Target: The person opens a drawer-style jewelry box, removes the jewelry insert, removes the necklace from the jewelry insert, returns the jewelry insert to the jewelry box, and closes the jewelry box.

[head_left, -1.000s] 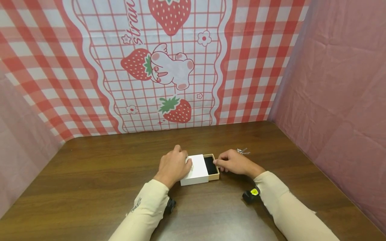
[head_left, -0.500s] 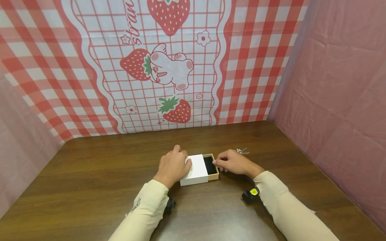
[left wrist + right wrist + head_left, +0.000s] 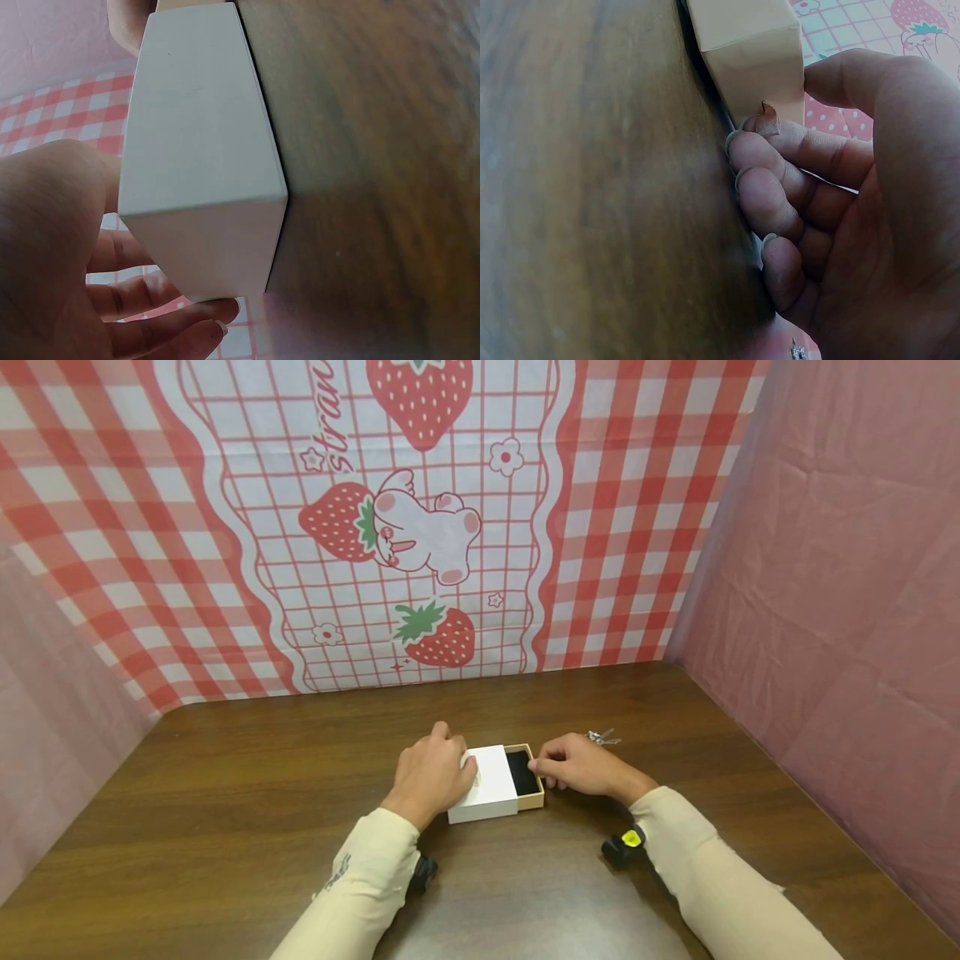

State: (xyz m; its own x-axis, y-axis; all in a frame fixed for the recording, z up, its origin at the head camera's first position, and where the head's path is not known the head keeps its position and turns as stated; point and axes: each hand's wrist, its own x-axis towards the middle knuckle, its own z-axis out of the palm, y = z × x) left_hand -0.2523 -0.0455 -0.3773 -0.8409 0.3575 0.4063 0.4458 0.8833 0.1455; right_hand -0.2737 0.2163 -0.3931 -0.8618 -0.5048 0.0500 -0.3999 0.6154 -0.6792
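Observation:
A white box sleeve (image 3: 493, 785) lies flat on the table, with a tan drawer (image 3: 532, 800) partly out of its right end. Black lining (image 3: 522, 772) shows inside the drawer. My left hand (image 3: 429, 774) grips the sleeve's left part, thumb on top; in the left wrist view its other fingers curve along the far side of the sleeve (image 3: 202, 112). My right hand (image 3: 588, 766) pinches the drawer's outer end between thumb and index finger. In the right wrist view a small brown tab (image 3: 768, 120) sticks out from that end, by the index finger.
Behind the right hand lies a small bunch of silvery metal pieces (image 3: 602, 737), too small to make out. The brown wooden table (image 3: 247, 802) meets a red-and-white checked strawberry cloth (image 3: 622, 527) at the back. Pink cloth (image 3: 840, 568) hangs at the right.

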